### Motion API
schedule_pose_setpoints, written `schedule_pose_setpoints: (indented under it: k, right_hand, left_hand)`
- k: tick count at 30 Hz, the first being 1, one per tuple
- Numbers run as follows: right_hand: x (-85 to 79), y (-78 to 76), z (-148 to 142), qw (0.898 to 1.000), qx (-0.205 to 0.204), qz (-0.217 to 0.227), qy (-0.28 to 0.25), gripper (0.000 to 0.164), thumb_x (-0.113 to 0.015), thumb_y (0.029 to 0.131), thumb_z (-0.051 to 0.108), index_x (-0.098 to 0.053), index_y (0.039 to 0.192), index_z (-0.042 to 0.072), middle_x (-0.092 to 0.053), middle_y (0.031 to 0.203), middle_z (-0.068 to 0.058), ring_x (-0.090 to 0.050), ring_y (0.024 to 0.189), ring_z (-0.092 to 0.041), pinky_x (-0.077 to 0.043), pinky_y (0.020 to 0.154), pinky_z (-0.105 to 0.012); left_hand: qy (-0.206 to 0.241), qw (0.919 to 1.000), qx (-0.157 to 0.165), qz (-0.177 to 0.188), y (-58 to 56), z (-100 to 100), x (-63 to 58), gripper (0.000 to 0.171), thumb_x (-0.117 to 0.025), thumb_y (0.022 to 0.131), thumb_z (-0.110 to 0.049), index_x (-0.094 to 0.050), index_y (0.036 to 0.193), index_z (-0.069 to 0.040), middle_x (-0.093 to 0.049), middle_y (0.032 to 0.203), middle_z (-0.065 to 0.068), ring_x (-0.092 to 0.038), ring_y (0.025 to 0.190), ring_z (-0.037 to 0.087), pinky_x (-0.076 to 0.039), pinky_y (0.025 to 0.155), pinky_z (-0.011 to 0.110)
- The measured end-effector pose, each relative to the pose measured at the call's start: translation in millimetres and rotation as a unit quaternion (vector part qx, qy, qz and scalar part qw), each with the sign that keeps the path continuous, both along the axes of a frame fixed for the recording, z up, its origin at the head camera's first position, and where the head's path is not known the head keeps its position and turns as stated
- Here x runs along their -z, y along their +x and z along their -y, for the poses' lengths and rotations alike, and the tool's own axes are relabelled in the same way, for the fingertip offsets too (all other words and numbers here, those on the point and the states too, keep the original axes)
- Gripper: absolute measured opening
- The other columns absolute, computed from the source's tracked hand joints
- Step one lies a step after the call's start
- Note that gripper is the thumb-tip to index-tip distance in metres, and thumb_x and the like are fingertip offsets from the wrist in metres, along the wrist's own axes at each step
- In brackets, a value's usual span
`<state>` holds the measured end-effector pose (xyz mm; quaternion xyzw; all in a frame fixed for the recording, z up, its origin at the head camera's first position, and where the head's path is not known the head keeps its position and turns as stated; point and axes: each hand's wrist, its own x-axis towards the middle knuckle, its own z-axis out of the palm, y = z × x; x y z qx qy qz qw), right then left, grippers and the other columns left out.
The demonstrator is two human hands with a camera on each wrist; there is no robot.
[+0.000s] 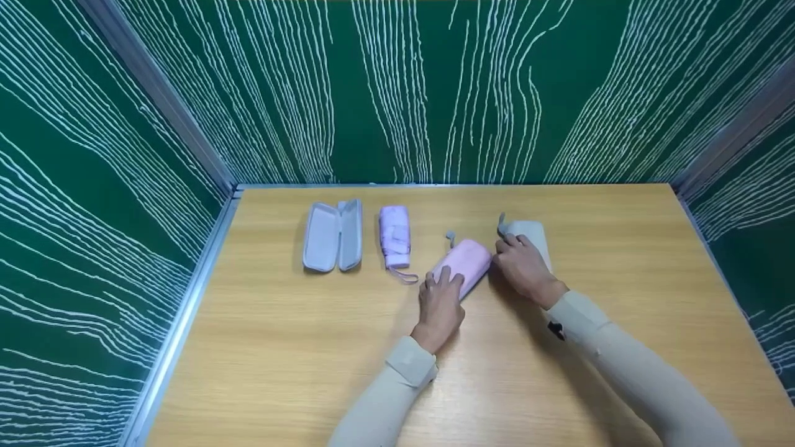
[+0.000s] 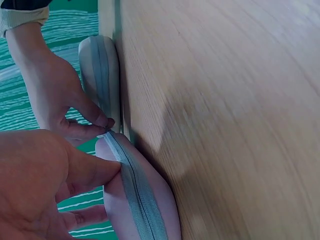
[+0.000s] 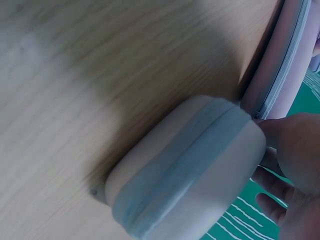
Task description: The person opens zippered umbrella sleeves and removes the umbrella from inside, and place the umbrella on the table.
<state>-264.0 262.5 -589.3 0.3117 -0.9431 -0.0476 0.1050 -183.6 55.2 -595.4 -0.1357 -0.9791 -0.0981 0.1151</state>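
On the table, near its middle, the pink case lies slantwise under my left hand, whose thumb and fingers grip it. My right hand pinches its zip at the right end between thumb and finger, just beside the grey case. Farther left lie the umbrella and an opened case.

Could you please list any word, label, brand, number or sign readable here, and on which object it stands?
There are none: I can read no text on the pink case, the pale case, the open case, the purple umbrella or the patterned green walls. The pattern forms no letters.
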Motion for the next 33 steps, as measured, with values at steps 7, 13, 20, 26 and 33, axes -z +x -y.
schedule_pose_setpoints:
  k: [7,13,20,26,33]
  right_hand:
    - [7.6,3.5,2,0.998,-0.015,-0.062,-0.023,0.007,-0.071,0.091,-0.006,-0.077,0.091,-0.007,-0.068,0.094,-0.019,-0.061,0.094,-0.038,-0.049,0.081,-0.051]
    - [8.9,8.2,5,0.997,-0.016,-0.069,-0.034,0.006,-0.071,0.09,-0.006,-0.077,0.092,-0.007,-0.068,0.092,-0.018,-0.06,0.092,-0.037,-0.049,0.08,-0.05]
    - [12.2,11.3,11,0.996,-0.025,-0.079,-0.047,0.006,-0.071,0.089,-0.008,-0.077,0.093,-0.009,-0.069,0.092,-0.019,-0.06,0.091,-0.038,-0.051,0.078,-0.049]
    - [14.9,13.3,14,0.992,-0.032,-0.1,-0.064,0.007,-0.072,0.087,-0.009,-0.078,0.09,-0.007,-0.07,0.092,-0.017,-0.061,0.091,-0.037,-0.051,0.076,-0.048]
    - [16.6,16.9,17,0.992,-0.035,-0.1,-0.065,0.008,-0.072,0.087,-0.008,-0.078,0.093,-0.007,-0.07,0.093,-0.017,-0.061,0.091,-0.036,-0.052,0.077,-0.047]
  left_hand:
    - [0.006,1.0,-0.002,0.001,0.4,-2,1.0,0.04,-0.086,0.074,-0.011,-0.072,0.111,-0.018,-0.063,0.116,0.006,-0.065,0.105,0.033,-0.056,0.078,0.041]
    - [0.003,0.9999,-0.005,0.016,1.6,-4,-0.4,0.043,-0.085,0.076,-0.011,-0.073,0.117,-0.018,-0.063,0.121,0.006,-0.065,0.107,0.034,-0.058,0.077,0.041]
    - [0.001,0.9998,-0.01,0.017,0.9,-4,-0.1,0.043,-0.085,0.078,-0.012,-0.073,0.119,-0.019,-0.063,0.12,0.006,-0.065,0.107,0.034,-0.057,0.079,0.042]
    - [0.012,0.9998,-0.013,0.006,1.3,-5,0.6,0.041,-0.085,0.078,-0.013,-0.073,0.116,-0.018,-0.063,0.121,0.007,-0.066,0.108,0.037,-0.057,0.076,0.043]
    - [0.011,0.9997,-0.017,0.012,2.6,-7,1.9,0.043,-0.086,0.078,-0.014,-0.074,0.119,-0.018,-0.063,0.124,0.007,-0.066,0.11,0.038,-0.058,0.075,0.043]
